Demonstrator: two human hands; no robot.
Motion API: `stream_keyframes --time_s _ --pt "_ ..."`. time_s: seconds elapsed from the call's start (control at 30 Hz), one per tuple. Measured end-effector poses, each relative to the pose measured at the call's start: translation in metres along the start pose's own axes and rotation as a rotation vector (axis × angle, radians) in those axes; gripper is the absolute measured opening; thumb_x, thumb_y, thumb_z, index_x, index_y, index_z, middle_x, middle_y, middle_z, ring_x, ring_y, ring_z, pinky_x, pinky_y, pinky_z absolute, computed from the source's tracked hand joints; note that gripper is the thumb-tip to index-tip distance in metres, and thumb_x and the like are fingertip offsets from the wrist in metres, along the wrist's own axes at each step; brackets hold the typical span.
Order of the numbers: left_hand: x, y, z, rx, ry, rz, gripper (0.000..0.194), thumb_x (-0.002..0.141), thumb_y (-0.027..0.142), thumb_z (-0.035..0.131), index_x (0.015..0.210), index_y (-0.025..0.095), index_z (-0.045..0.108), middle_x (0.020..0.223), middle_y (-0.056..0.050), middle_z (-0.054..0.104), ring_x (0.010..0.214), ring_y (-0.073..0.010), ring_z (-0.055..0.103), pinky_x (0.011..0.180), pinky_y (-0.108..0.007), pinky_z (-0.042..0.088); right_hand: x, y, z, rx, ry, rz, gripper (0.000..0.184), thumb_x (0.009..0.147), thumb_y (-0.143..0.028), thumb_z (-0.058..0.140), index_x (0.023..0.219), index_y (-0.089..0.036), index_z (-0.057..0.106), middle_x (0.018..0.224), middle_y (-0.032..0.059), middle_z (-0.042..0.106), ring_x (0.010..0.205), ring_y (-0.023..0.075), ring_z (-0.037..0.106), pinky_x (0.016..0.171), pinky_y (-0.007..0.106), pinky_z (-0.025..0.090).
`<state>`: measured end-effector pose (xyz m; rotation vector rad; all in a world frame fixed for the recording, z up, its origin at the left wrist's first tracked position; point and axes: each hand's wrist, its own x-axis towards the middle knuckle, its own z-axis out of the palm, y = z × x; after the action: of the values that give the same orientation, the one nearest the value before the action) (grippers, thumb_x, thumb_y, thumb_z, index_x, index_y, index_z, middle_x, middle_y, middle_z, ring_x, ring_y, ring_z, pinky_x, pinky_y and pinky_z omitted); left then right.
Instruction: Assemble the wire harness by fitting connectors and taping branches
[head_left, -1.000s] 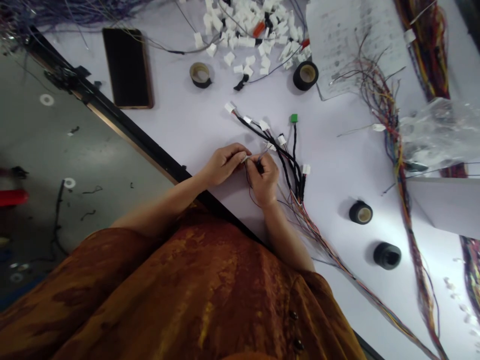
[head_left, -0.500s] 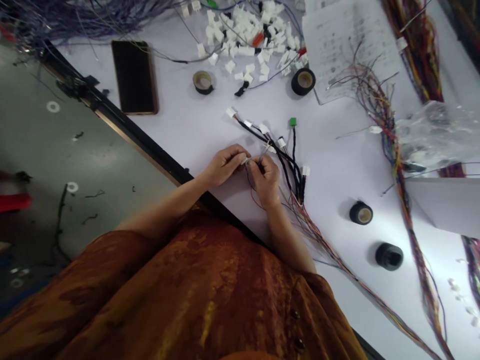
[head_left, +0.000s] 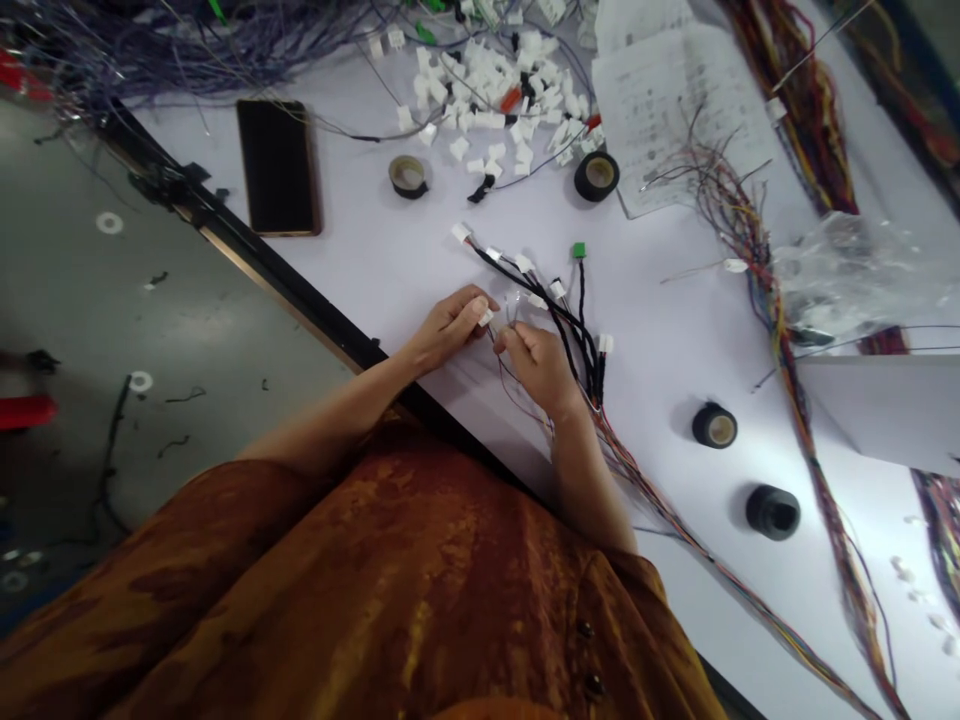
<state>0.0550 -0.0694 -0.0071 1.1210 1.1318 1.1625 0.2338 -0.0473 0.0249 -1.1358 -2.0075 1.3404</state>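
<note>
Well, left hand [head_left: 450,328] pinches small white connector [head_left: 487,317] in fingertips, above white table [head_left: 390,250]. Right hand [head_left: 538,368] curled just beside it, thin wires [head_left: 501,365] running under; grip on them hard to tell. Black harness [head_left: 568,322] lies just past right hand. Tape roll [head_left: 598,176] and phone [head_left: 278,168] well apart.

A small white plastic connector [head_left: 487,317] trails thin red and dark wires [head_left: 507,379]. Just beside it, a black-sleeved wire harness [head_left: 561,318] fans into white connectors and one green connector [head_left: 578,251], lying flat near the desk's [head_left: 420,262] front edge.
</note>
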Motion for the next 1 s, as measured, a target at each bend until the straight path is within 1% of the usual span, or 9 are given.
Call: stream_keyframes --time_s 0.13,0.23,0.33,0.47,0.53,0.6,0.7,0.8,1.0 --pt "-0.001 -0.002 0.001 0.035 -0.007 0.02 0.037 0.094 0.053 0.056 0.087 0.017 0.061 0.061 0.003 0.05 0.052 -0.0072 0.041 0.049 -0.021 0.032 0.001 -0.004 -0.002 -0.036 -0.141 0.045 0.036 0.098 -0.037 0.045 0.07 -0.018 0.056 0.058 -0.0039 0.05 0.056 0.0095 0.045 0.059 0.027 0.034" --pt "-0.001 -0.003 0.001 0.058 0.008 0.029 0.03 0.096 0.045 0.056 0.085 0.017 0.062 0.06 0.003 0.051 0.053 -0.0077 0.043 0.051 -0.021 0.033 0.002 -0.004 -0.002 -0.04 -0.15 0.052 0.036 0.098 -0.039 0.045 0.072 -0.018 0.058 0.059 -0.0038 0.05 0.058 0.01 0.045 0.061 0.027 0.034" --pt "-0.001 -0.003 0.002 0.055 0.028 0.029 0.03 0.096 0.043 0.055 0.082 0.017 0.06 0.059 0.003 0.049 0.052 -0.0075 0.042 0.05 -0.021 0.033 0.003 -0.005 0.001 -0.035 -0.059 0.053 0.032 0.097 -0.04 0.048 0.075 -0.019 0.057 0.062 -0.0036 0.051 0.061 0.0107 0.045 0.063 0.028 0.036" --pt "-0.001 -0.004 0.004 0.013 0.055 0.021 0.034 0.095 0.047 0.058 0.078 0.017 0.057 0.06 0.003 0.047 0.052 -0.0068 0.04 0.048 -0.02 0.032 0.007 -0.005 0.011 0.083 0.169 0.053 0.012 0.093 -0.033 0.054 0.09 -0.021 0.054 0.07 -0.0041 0.054 0.064 0.0105 0.049 0.066 0.027 0.04" --pt "-0.001 -0.005 0.003 -0.034 0.049 0.003 0.036 0.094 0.051 0.058 0.082 0.017 0.057 0.06 0.003 0.047 0.051 -0.0067 0.04 0.048 -0.02 0.032 0.009 -0.005 0.017 0.096 0.251 0.037 0.009 0.093 -0.029 0.054 0.089 -0.021 0.053 0.071 -0.004 0.053 0.065 0.0105 0.048 0.067 0.027 0.04" --pt "0.0 -0.003 0.0 -0.108 0.012 -0.042 0.037 0.093 0.055 0.058 0.091 0.017 0.059 0.061 0.004 0.047 0.052 -0.0069 0.042 0.049 -0.02 0.034 0.008 -0.006 0.021 0.066 0.311 0.027 0.016 0.093 -0.03 0.053 0.081 -0.021 0.053 0.069 -0.0041 0.049 0.064 0.0105 0.045 0.066 0.027 0.039" --pt "0.003 -0.001 -0.007 -0.213 -0.042 -0.129 0.037 0.093 0.053 0.06 0.102 0.017 0.06 0.063 0.003 0.049 0.053 -0.0076 0.046 0.052 -0.02 0.039 0.005 -0.007 0.024 0.062 0.324 0.04 0.02 0.093 -0.034 0.056 0.078 -0.021 0.054 0.067 -0.004 0.048 0.063 0.0106 0.042 0.064 0.027 0.039" --pt "0.005 0.001 -0.01 -0.238 -0.031 -0.19 0.031 0.094 0.047 0.059 0.099 0.017 0.06 0.065 0.003 0.051 0.052 -0.0074 0.047 0.05 -0.019 0.039 0.001 -0.005 0.025 0.066 0.284 0.065 0.018 0.09 -0.035 0.059 0.08 -0.021 0.059 0.068 -0.0031 0.053 0.063 0.0108 0.044 0.064 0.027 0.04" --pt "0.006 -0.002 -0.009 -0.214 -0.032 -0.173 0.033 0.093 0.05 0.061 0.098 0.017 0.06 0.065 0.002 0.052 0.051 -0.0073 0.047 0.049 -0.02 0.039 0.005 0.0 0.028 0.064 0.309 0.101 0.017 0.088 -0.034 0.06 0.077 -0.02 0.059 0.067 -0.0027 0.056 0.061 0.0102 0.046 0.061 0.026 0.04"
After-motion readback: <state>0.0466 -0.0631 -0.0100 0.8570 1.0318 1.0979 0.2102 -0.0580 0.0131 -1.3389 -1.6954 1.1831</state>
